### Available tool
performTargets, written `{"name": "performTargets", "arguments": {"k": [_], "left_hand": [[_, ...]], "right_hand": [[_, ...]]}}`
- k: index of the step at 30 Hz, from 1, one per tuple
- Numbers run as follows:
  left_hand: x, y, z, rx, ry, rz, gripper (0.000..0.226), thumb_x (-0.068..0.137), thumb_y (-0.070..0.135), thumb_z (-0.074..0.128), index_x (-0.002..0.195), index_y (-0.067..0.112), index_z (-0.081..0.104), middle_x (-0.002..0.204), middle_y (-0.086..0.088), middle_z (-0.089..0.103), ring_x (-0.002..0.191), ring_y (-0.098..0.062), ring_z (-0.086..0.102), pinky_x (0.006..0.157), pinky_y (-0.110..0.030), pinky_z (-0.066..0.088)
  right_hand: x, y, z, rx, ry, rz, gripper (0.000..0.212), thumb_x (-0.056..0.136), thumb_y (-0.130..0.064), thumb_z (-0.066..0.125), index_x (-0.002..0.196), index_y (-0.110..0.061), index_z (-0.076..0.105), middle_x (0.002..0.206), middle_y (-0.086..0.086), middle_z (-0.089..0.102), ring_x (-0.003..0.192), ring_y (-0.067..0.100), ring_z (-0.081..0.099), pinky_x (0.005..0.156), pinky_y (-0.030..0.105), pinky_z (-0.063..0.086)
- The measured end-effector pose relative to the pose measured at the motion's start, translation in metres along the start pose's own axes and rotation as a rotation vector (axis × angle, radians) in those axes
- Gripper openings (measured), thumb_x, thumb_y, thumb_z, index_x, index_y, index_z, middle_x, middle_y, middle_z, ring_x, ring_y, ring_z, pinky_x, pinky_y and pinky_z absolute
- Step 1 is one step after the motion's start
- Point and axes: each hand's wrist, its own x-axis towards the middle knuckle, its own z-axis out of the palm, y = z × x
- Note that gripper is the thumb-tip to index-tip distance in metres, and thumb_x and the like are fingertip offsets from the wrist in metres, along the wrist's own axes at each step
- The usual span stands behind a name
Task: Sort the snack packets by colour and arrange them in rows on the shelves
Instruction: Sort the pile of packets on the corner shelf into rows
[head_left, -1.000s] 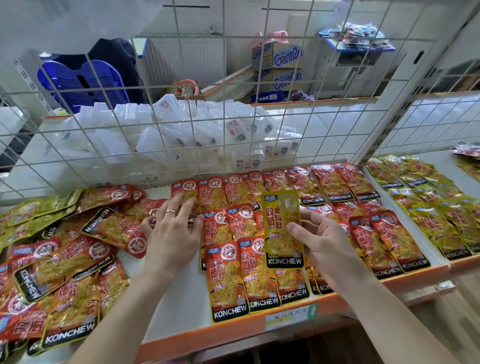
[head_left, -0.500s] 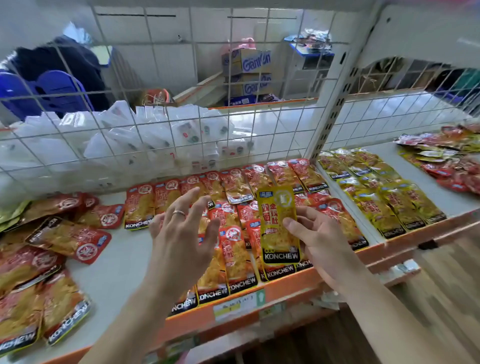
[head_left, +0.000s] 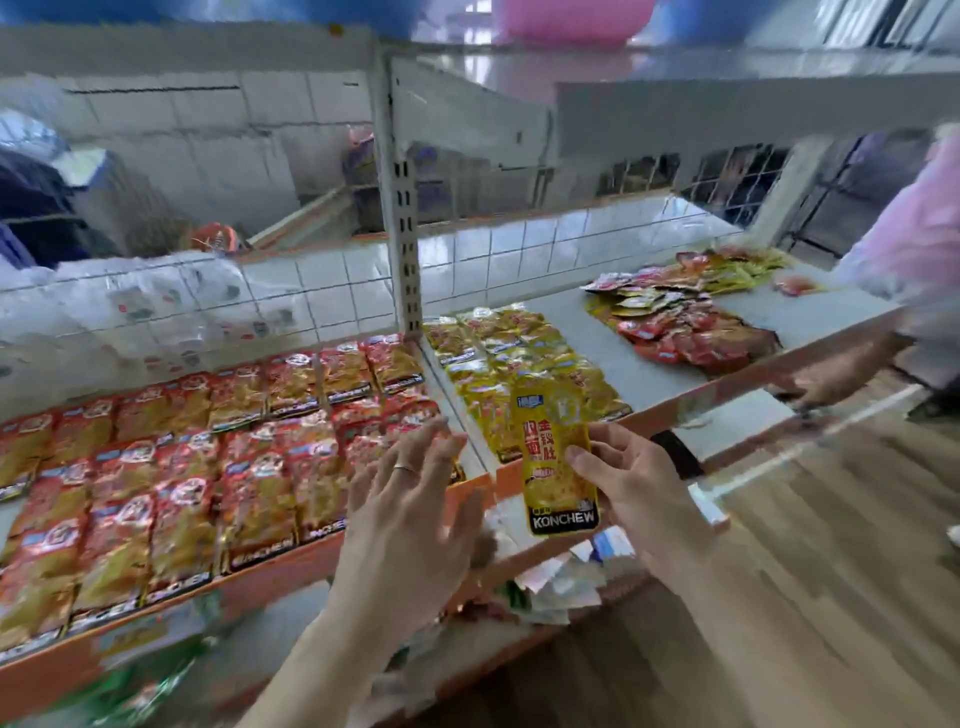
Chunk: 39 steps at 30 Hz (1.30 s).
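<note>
I held one yellow packet (head_left: 558, 457), marked KONCHEW, upright in my right hand (head_left: 639, 488), its grip pinching the packet's right side, just before the shelf (head_left: 753, 317) carrying rows of yellow packets (head_left: 519, 358). My left hand (head_left: 410, 519), wearing one ring (head_left: 405, 469), hovered with an open grip by red packets (head_left: 208, 467) too blurred to count.

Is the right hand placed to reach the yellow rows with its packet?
Probably yes: the right hand pinches the yellow packet just in front of the yellow rows, nothing lies between, and the open left hand is off to the side.
</note>
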Motion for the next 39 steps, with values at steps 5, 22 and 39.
{"name": "performTargets", "arguments": {"k": [5,22,39], "left_hand": [[0.005,0.064,0.031,-0.033,-0.027,0.012,0.053,0.093,0.054,0.040,0.139,0.029,0.048,0.150,0.003,0.047,0.136,-0.024,0.046,0.106,-0.052,0.037],[0.074,0.094,0.105,-0.039,-0.088,0.089,0.055,0.092,0.055,0.045,0.140,0.028,0.051,0.153,0.006,0.043,0.140,-0.020,0.041,0.108,-0.043,0.031],[0.146,0.064,0.136,0.046,-0.111,-0.043,0.060,0.093,0.060,0.038,0.145,0.030,0.044,0.155,0.009,0.037,0.142,-0.017,0.036,0.109,-0.043,0.029]], "right_hand": [[-0.004,-0.012,-0.069,0.008,0.042,0.024,0.015,0.093,-0.002,0.061,0.104,-0.010,0.065,0.096,0.012,0.076,0.087,0.023,0.072,0.080,0.035,0.057],[0.064,-0.020,-0.139,-0.065,0.118,0.089,0.018,0.094,-0.007,0.062,0.111,-0.011,0.066,0.101,0.008,0.076,0.095,0.024,0.073,0.082,0.039,0.058],[0.201,-0.036,-0.137,-0.236,-0.038,0.068,0.019,0.095,-0.012,0.063,0.112,-0.016,0.068,0.103,0.002,0.076,0.103,0.021,0.070,0.100,0.042,0.051]]}}
